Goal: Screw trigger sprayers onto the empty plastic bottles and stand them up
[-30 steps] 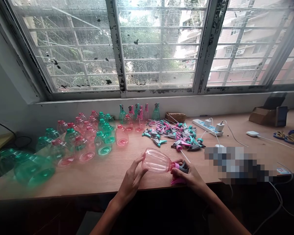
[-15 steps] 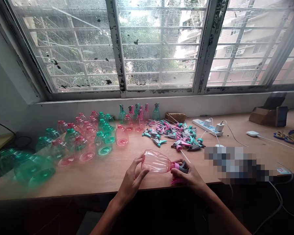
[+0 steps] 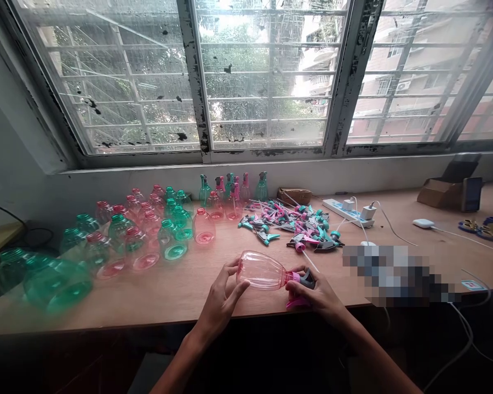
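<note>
A clear pink spray bottle [image 3: 263, 270] lies sideways in the air above the front edge of the table. My left hand [image 3: 224, 293] grips its base end, thumb in front and fingers behind. At the neck end, my right hand [image 3: 312, 290] is closed around a pink and grey trigger spray head [image 3: 298, 278], which sits on the bottle's mouth. How tightly the collar is seated I cannot tell. Just beyond the right hand lies a heap of loose pink, teal and grey spray heads [image 3: 287, 219].
Several open pink and green bottles [image 3: 143, 249] stand at the left. Bottles with spray heads [image 3: 234, 200] stand by the wall. A power strip [image 3: 347, 212] with cables, a cardboard stand with a phone [image 3: 471, 195] and a blurred patch [image 3: 398, 276] are at the right.
Almost nothing differs. Both hands keep hold of the bottle and its spray head, with only a slight shift of the right fingers at the collar.
</note>
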Demonstrator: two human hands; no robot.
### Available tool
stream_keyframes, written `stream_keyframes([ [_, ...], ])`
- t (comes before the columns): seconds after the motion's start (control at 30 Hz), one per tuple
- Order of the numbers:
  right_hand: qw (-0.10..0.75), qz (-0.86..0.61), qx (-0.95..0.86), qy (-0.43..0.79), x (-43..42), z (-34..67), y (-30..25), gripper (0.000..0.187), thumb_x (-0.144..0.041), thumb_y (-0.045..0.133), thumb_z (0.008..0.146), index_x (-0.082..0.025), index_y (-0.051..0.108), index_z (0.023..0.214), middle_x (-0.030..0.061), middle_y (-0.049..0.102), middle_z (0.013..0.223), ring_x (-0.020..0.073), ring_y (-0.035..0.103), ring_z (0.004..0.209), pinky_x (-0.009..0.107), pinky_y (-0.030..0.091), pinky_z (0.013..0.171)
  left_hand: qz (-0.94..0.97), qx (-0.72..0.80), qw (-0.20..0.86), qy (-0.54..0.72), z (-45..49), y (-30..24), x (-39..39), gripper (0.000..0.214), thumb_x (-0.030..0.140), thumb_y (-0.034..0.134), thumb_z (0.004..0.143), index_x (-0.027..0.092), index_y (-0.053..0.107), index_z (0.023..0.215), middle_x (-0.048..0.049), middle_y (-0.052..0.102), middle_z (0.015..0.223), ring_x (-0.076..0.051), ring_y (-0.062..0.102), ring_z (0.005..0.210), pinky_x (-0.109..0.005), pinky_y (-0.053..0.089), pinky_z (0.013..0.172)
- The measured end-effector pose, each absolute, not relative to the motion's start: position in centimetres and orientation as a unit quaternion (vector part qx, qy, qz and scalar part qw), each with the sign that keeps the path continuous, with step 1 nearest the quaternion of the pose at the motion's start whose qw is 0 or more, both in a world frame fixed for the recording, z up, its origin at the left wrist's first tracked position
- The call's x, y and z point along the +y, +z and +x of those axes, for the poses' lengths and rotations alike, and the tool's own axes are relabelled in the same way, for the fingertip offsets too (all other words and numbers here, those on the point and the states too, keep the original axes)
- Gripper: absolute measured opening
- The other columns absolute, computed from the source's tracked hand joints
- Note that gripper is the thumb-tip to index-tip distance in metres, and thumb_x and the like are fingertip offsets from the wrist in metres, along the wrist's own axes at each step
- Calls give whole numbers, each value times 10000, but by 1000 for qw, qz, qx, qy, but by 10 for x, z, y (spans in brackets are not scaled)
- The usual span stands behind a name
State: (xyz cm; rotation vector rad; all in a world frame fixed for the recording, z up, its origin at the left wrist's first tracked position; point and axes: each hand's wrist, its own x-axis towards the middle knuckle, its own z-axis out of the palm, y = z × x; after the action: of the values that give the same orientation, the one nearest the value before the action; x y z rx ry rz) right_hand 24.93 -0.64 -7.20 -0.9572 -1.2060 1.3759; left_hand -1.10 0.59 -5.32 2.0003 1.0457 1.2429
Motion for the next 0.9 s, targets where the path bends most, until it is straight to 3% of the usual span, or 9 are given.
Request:
stream_keyframes([
  [0.23,548,-373,-499,558,-7,253,-74,356,-425,796,799,-185,579,949,-16,694,657,151,651,592,289,595,591,768,362,281,448,-12,-47,4,413,300,640,926,273,544,1326,-84,495,1472,-262,419,1401,-449,305,1178],
  [0.53,529,-355,-513,575,-7,252,-75,359,-407,801,798,-191,564,958,-5,697,714,168,666,631,339,632,596,739,371,315,466,-11,-47,3,249,330,618,935,246,618,1169,-108,533,1426,-302,459,1371,-457,386,1121],
  [0.77,536,-371,-518,554,-6,250,-74,359,-436,804,781,-196,581,926,-8,696,707,170,671,611,313,623,581,761,365,239,479,-10,-55,7,342,279,624,934,262,553,1268,-108,531,1418,-269,452,1373,-480,339,1146],
  [0.9,522,-388,-528,546,-8,249,-73,389,-454,822,751,-195,599,937,-6,697,679,185,680,605,325,628,571,764,374,243,466,-11,-54,5,465,322,707,875,254,531,1300,-120,532,1428,-296,454,1374,-495,334,1151],
])
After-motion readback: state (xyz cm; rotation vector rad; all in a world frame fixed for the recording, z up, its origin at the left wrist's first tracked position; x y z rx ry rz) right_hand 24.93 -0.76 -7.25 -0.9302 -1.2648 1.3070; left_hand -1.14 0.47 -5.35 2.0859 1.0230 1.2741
